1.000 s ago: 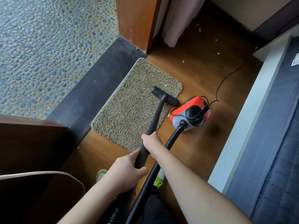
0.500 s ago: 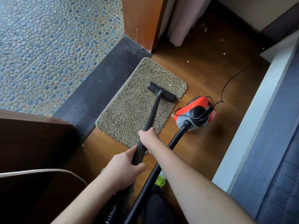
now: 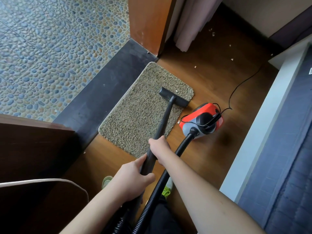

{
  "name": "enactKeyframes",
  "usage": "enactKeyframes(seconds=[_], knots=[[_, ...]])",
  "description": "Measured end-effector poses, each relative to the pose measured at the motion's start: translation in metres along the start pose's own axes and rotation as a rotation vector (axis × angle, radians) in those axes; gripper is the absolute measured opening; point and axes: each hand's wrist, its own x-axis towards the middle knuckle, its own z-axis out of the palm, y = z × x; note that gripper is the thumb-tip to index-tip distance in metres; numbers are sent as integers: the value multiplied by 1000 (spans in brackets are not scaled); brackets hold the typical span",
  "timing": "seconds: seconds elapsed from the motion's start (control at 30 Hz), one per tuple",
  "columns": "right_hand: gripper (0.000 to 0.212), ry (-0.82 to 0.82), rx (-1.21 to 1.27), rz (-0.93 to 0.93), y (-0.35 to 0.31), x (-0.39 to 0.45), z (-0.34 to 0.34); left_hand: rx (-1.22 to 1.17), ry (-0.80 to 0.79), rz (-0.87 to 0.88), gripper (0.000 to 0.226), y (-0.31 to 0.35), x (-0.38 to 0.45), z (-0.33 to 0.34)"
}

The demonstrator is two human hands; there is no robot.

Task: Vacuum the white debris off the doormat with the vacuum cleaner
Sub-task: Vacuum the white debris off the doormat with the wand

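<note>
Head view, doormat: the tan shaggy doormat (image 3: 143,112) lies at centre frame on the wood floor (image 3: 211,76), its left long edge against the dark threshold (image 3: 108,92).
Head view, nozzle: the black floor nozzle (image 3: 173,97) sits flat on the mat's upper right corner, its right end reaching the mat's edge.
Head view, debris: one white fleck (image 3: 176,90) shows just above the nozzle; another (image 3: 178,122) lies on the floor beside the mat's right edge; more are scattered at upper right, off the mat.
Head view, hands: the right hand (image 3: 159,146) is curled round the black wand (image 3: 164,120) higher up; the left hand (image 3: 133,176) grips it lower down, fingers wrapped.
Head view, machine: the red canister (image 3: 202,120) stands right of the mat, ribbed hose (image 3: 162,183) running down between the arms.
Step, my guess: sweeping the far corner.
Doing it well: keep the nozzle flat, push slowly over the fleck, overlap strokes, mind the hose and the black cord (image 3: 236,92).
</note>
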Motion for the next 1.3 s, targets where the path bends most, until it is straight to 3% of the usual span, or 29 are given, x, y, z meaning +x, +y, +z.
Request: enactKeyframes(seconds=[0.37,0.7,1.07,1.3], knots=[[53,-28,72,-6,6,1,-6,33,17,19,60,7,6,9],[48,-70,0,-73,-10,-4,3,-12,83,-43,81,-1,3,8],[55,-1,14,-26,18,-7,-10,-47,-22,33,62,7,-11,12],[64,-6,60,25,28,0,-16,23,-38,1,67,16,-3,20]])
